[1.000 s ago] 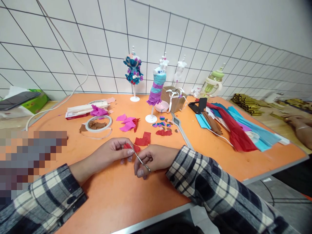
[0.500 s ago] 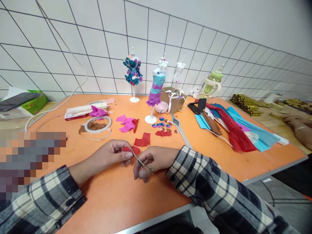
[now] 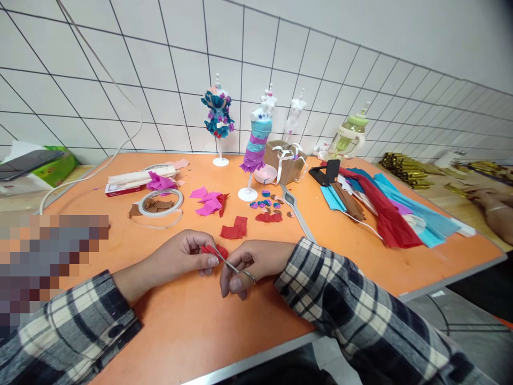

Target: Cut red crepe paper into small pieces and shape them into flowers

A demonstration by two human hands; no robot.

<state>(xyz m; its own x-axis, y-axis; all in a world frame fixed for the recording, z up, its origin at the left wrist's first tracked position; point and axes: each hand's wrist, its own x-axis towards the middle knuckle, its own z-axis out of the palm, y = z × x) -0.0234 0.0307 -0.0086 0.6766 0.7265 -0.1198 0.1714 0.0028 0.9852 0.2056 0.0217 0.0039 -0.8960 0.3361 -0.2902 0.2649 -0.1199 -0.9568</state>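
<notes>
Between the thumb and fingers of my left hand (image 3: 196, 252) is a small piece of red crepe paper (image 3: 223, 250). My right hand (image 3: 256, 260) grips small metal scissors (image 3: 230, 265) by the finger loops, with the blades against the red paper at my left fingertips. How far the blades are parted is hard to make out. Just beyond my hands lie more red paper pieces (image 3: 233, 229), and a red strip (image 3: 269, 217) rests further right. Pink paper scraps (image 3: 210, 203) and small coloured discs (image 3: 264, 203) lie farther back.
A blue and purple dressed mini mannequin (image 3: 258, 141) stands centrally; a teal-dressed one (image 3: 218, 115) is behind left. A tape roll (image 3: 180, 202) lies left. A cardboard box (image 3: 289, 170), pink bowl (image 3: 266, 175), bottle (image 3: 348, 137) and crepe sheets (image 3: 395, 222) are back and right. Another person's hand (image 3: 487, 200) shows far right.
My view has tilted very slightly. Both hands stay in nearly the same place, and the scissors have shifted a little against the red paper, less of which shows.
</notes>
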